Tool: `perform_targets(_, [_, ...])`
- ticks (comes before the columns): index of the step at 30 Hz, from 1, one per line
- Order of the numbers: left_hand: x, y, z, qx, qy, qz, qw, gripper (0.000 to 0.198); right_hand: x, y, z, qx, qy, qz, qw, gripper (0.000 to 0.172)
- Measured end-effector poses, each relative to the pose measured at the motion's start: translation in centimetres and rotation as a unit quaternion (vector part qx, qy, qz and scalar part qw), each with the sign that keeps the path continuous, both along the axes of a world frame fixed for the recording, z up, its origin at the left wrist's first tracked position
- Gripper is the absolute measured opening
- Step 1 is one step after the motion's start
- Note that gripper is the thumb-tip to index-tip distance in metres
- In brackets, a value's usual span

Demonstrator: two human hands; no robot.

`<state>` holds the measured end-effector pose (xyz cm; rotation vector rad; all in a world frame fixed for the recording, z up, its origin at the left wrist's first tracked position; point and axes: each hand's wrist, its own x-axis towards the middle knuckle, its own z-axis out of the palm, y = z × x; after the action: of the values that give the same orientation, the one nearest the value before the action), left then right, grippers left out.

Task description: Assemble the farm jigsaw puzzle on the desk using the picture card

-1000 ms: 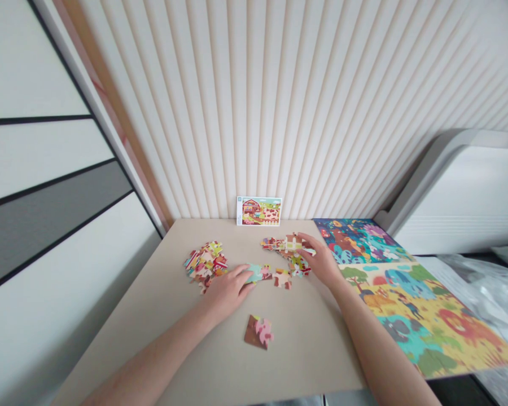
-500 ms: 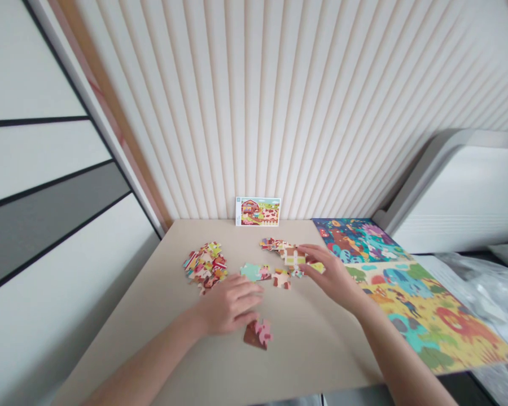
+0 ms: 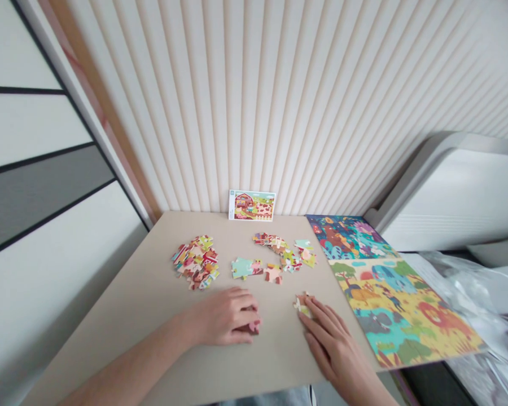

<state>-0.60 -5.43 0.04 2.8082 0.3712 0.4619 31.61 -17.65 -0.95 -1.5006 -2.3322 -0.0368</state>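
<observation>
My left hand (image 3: 226, 317) lies on the beige table (image 3: 152, 293), fingers curled over a brown and pink puzzle piece (image 3: 252, 327) that shows only at its edge. My right hand (image 3: 332, 341) lies flat to the right of it, fingers stretched out, fingertips on a small pale yellow piece (image 3: 301, 304). Beyond the hands lie a teal joined piece (image 3: 245, 267), a small pink piece (image 3: 273, 274) and a loose cluster of pieces (image 3: 285, 251).
A pile of loose pieces (image 3: 195, 262) sits at the left. A small picture card (image 3: 252, 204) leans on the ribbed wall. A finished colourful puzzle (image 3: 389, 287) overhangs the table's right edge. A white unit (image 3: 457, 197) and clear plastic (image 3: 469, 282) lie further right.
My left hand drew back from the teal piece onto the brown and pink piece. My right hand left the cluster and slid a pale piece toward the near edge.
</observation>
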Motion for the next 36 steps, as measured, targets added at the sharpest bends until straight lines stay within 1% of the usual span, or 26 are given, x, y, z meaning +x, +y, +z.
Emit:
perform_targets(2, [-0.2,0.2,0.0,-0.008,-0.005,0.008,1.000,0.027,-0.7,-0.2,0.2,0.003,0.017,-0.004,1.000,0.041])
perform_targets(4, [-0.4,0.4,0.2,-0.020,-0.003,0.007,1.000,0.031,-0.7,-0.5,0.2,-0.006,0.017,-0.007,1.000,0.040])
perform_targets(7, [-0.8,0.7,0.5,-0.037,0.005,0.010,0.999,0.041,-0.4,-0.8,-0.1,-0.007,0.008,-0.041,0.999,0.047])
perform_targets(10, [-0.9,0.7,0.9,-0.036,0.014,0.029,0.999,0.046,-0.3,-0.6,-0.4,-0.005,-0.014,-0.068,0.998,0.056])
perform_targets(13, [-0.9,0.5,0.9,-0.039,0.024,0.043,0.998,0.040,-0.4,-0.3,-0.5,-0.016,-0.029,-0.049,0.998,0.052])
perform_targets(17, [-0.8,0.2,0.6,-0.059,0.025,0.030,0.997,0.030,0.0,-0.6,-1.0,0.004,-0.026,-0.033,0.999,0.044])
perform_targets(20, [-0.7,-0.1,0.3,-0.067,0.023,0.024,0.997,0.034,0.4,-1.3,-1.7,0.030,-0.022,-0.005,0.999,0.041])
perform_targets(22, [-0.6,-0.2,0.2,-0.068,0.020,0.020,0.997,0.036,0.2,-1.7,-1.8,0.047,-0.011,-0.001,0.999,0.040])
perform_targets(23, [-0.6,-0.2,0.3,-0.065,0.016,0.016,0.998,0.038,0.0,-1.8,-1.7,0.052,-0.002,-0.007,0.999,0.040])
perform_targets(25, [-0.4,0.0,0.5,-0.050,0.009,0.009,0.999,0.042,-0.7,-1.5,-0.8,0.047,0.017,-0.027,0.998,0.037])
perform_targets(27, [-0.3,0.3,0.8,-0.025,0.003,0.018,1.000,0.045,-1.3,0.0,0.7,0.028,0.030,-0.045,0.998,0.035])
perform_targets(28, [-0.3,0.6,0.8,-0.009,0.000,0.034,0.999,0.043,-1.4,1.2,1.6,0.018,0.029,-0.048,0.998,0.034])
perform_targets(29, [-0.3,0.9,0.8,0.008,-0.005,0.057,0.998,0.039,-1.4,2.8,2.4,0.009,0.025,-0.043,0.999,0.034])
perform_targets(31, [-0.4,1.6,0.5,0.042,-0.021,0.124,0.991,0.032,-1.0,6.7,3.7,-0.004,0.012,-0.036,0.999,0.034])
perform_targets(33, [-0.8,2.4,-0.1,0.066,-0.035,0.200,0.977,0.032,-0.3,10.9,4.3,-0.033,-0.009,-0.022,0.999,0.041])
perform_targets(35, [-1.3,3.2,-0.8,0.071,-0.039,0.259,0.962,0.035,0.5,14.5,4.1,-0.080,-0.027,0.011,0.996,0.054])
perform_targets(36, [-1.5,3.4,-1.1,0.068,-0.037,0.276,0.958,0.036,0.8,15.8,3.8,-0.099,-0.034,0.022,0.994,0.057])
